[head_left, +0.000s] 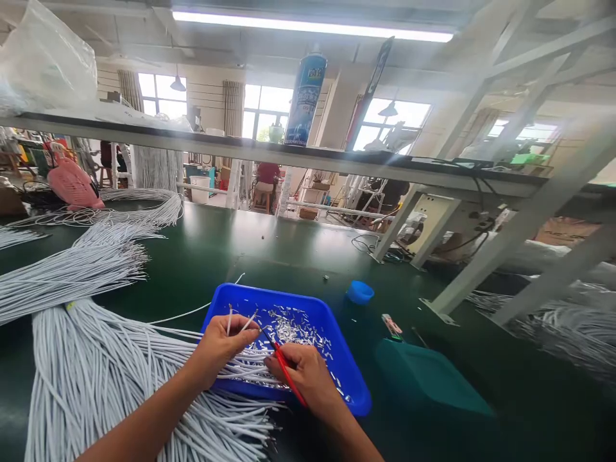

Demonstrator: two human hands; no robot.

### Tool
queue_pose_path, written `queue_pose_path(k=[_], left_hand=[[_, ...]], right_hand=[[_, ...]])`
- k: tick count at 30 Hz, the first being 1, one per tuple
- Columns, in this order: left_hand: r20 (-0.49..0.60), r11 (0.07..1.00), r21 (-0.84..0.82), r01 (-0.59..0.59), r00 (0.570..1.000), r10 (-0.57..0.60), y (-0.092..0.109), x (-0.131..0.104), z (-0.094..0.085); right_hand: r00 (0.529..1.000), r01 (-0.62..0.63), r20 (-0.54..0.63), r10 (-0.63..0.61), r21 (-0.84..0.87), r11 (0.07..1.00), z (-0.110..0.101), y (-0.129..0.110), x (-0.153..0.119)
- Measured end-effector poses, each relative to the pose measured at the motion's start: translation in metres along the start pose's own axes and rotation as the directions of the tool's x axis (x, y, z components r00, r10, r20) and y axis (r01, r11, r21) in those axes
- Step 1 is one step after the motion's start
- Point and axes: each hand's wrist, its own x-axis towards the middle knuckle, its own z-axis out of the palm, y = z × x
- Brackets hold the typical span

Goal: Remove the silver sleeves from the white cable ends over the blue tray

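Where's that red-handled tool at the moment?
In the head view, the red tool is low, near the middle, held in the right hand over the blue tray, its tip close to the left hand.

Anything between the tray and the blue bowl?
Head view: only bare tabletop between the tray and the blue bowl; a tiny white bit lies nearer the wearer.

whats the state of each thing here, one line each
left hand: closed on white cables
right hand: closed on the red-handled tool
red-handled tool: held, tip close to the left fingers
white cables: bundled loosely, some ends over the tray
blue tray: uncovered, holding loose metal pieces
spray can: upright on the shelf
ceiling light: lit
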Motion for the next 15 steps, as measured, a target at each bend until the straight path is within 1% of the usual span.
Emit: queue_pose_path(k=[3, 7, 9, 10, 12, 14, 15], left_hand=[[-0.024, 0.994, 0.09, -0.057, 0.998, 0.06, 0.002, -0.001, 0.002], [-0.09, 0.945, 0.279, -0.173, 0.975, 0.205, 0.004, -0.006, 0.004], [-0.092, 0.939, 0.277, -0.203, 0.967, 0.236, 0.001, -0.007, 0.004], [-0.084, 0.957, 0.225, -0.185, 0.974, 0.208, 0.0, -0.007, 0.004], [-0.011, 0.998, 0.039, -0.049, 0.999, 0.049, -0.003, -0.005, 0.002], [0.084, 0.989, -0.106, 0.104, 0.992, -0.095, -0.004, -0.004, 0.0], [0.098, 0.979, -0.143, 0.144, 0.987, -0.131, -0.003, -0.004, -0.001]], right_hand=[[1.0, 0.005, -0.01, -0.005, -0.042, 0.999, -0.002, -0.002, 0.0], [0.994, 0.06, -0.074, -0.076, -0.19, 0.98, 0.005, 0.003, -0.003], [0.985, 0.089, -0.122, -0.119, -0.232, 0.969, 0.011, 0.008, -0.004], [0.981, 0.103, -0.139, -0.138, -0.232, 0.967, 0.014, 0.012, -0.005], [0.981, 0.128, -0.124, -0.152, -0.185, 0.974, 0.017, 0.017, -0.004], [0.987, 0.143, -0.062, -0.151, -0.12, 0.982, 0.016, 0.021, -0.002], [0.989, 0.136, -0.049, -0.141, -0.094, 0.986, 0.013, 0.021, 0.0]])
